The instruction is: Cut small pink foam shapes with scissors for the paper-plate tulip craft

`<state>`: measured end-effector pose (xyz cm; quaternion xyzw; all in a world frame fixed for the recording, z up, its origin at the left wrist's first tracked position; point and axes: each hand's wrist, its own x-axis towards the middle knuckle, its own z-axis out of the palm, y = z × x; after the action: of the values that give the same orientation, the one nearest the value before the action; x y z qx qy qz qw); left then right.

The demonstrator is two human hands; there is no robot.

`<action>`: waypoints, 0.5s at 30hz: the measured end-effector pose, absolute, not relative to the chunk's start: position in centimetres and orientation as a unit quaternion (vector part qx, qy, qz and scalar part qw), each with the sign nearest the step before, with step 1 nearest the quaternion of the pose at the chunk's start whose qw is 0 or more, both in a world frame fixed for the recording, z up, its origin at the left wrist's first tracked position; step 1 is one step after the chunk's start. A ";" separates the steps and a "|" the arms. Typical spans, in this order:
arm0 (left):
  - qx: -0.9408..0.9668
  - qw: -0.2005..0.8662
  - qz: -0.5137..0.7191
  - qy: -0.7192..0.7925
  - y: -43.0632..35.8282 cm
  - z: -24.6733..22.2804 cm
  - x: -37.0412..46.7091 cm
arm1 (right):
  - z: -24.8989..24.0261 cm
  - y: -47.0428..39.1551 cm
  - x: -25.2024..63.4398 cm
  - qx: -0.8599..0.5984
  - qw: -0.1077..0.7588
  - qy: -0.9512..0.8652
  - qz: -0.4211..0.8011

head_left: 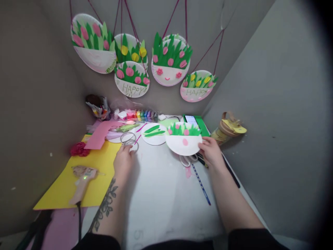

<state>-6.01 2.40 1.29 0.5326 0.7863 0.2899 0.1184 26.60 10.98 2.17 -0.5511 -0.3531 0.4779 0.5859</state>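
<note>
My left hand (124, 160) is closed at the tips around a coil of thin grey wire or cord (128, 138), whose loops stand above the fingers. With fingers at its right edge, my right hand (211, 151) grips a paper plate craft (179, 144). Green paper leaves and pink flowers rise behind its white front pocket, which carries one pink spot. White-handled scissors (185, 161) lie partly hidden under it. To its left, a white paper plate (154, 139) bears loose green paper strips. A blue patterned pencil (201, 185) rests on the white table (161, 194).
A glue gun (83, 182) with a green light lies on yellow paper (58, 187) at left. Pink paper (100, 135), a pink yarn ball (79, 149), a clay set (142, 115) and a phone (191, 120) sit farther back. Several finished plate baskets (170, 74) hang on the wall.
</note>
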 end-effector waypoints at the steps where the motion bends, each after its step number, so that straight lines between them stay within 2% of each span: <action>1: 0.523 0.158 0.323 0.773 2.5 1.3 -5.5 | 1.9 11.1 25.3 -0.539 0.577 -0.364 0.495; 6: 0.408 0.469 0.453 0.639 3.1 0.5 -3.0 | -0.2 11.5 19.7 -0.529 0.501 -0.431 0.531; 11: 0.360 0.481 0.496 0.626 3.5 -0.9 -3.1 | -1.6 10.8 17.8 -0.535 0.499 -0.478 0.486; 13: 0.356 0.481 0.498 0.628 3.5 -1.1 -3.4 | -1.7 10.2 17.7 -0.543 0.499 -0.545 0.398; 15: 0.354 0.484 0.494 0.629 3.5 -1.1 -3.5 | -1.7 9.6 17.4 -0.529 0.459 -0.651 0.291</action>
<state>-3.48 3.48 -1.09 0.3544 0.6295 0.4944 0.4835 17.42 9.60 -1.66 -0.5293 -0.6515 0.2909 0.4591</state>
